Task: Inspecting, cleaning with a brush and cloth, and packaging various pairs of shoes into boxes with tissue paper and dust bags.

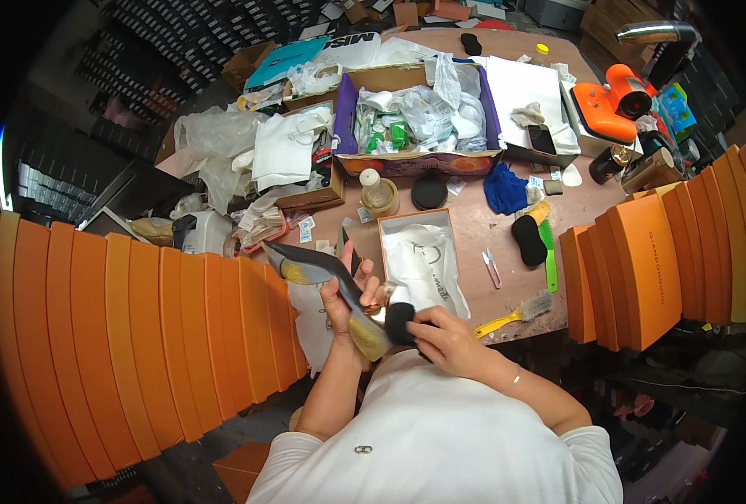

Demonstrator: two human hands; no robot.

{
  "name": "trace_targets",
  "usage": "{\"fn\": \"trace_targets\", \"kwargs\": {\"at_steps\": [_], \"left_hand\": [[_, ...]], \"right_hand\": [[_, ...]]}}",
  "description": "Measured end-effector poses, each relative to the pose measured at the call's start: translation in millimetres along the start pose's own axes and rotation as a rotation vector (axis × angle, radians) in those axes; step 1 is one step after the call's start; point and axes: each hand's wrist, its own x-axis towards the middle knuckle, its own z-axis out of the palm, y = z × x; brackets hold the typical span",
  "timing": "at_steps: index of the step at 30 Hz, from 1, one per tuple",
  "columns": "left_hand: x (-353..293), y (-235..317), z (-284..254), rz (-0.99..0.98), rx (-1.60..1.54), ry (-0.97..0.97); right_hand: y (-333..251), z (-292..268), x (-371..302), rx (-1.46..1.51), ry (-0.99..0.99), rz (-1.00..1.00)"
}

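A grey and black shoe with a pointed end and gold, glittery patches lies tilted in my left hand. The left fingers and thumb are wrapped round its middle. My right hand grips a black sponge, held up against the gold end of the shoe nearest my chest. Whether the sponge presses on the shoe or only hovers beside it, I cannot tell. Just beyond both hands stands an open shoebox, lined with white printed tissue paper.
Rows of orange boxes flank me at left and right. A yellow-handled brush, green brush and black sponge lie to the right. A purple carton of wrappings and a bottle stand behind.
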Motion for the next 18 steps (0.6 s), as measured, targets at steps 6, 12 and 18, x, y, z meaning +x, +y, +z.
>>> {"fn": "trace_targets", "kwargs": {"at_steps": [6, 12, 18], "left_hand": [[11.6, -9.7, 12.4, -0.154, 0.097, 0.13], [3.1, 7.7, 5.2, -0.595, 0.395, -0.146], [6.1, -0.4, 7.9, -0.764, 0.567, -0.227]], "right_hand": [[-9.8, -0.8, 13.6, 0.294, 0.189, 0.212], [10.5, -35.7, -21.7, 0.204, -0.12, 0.239], [98.3, -81.7, -20.5, -0.49, 0.231, 0.431]]}}
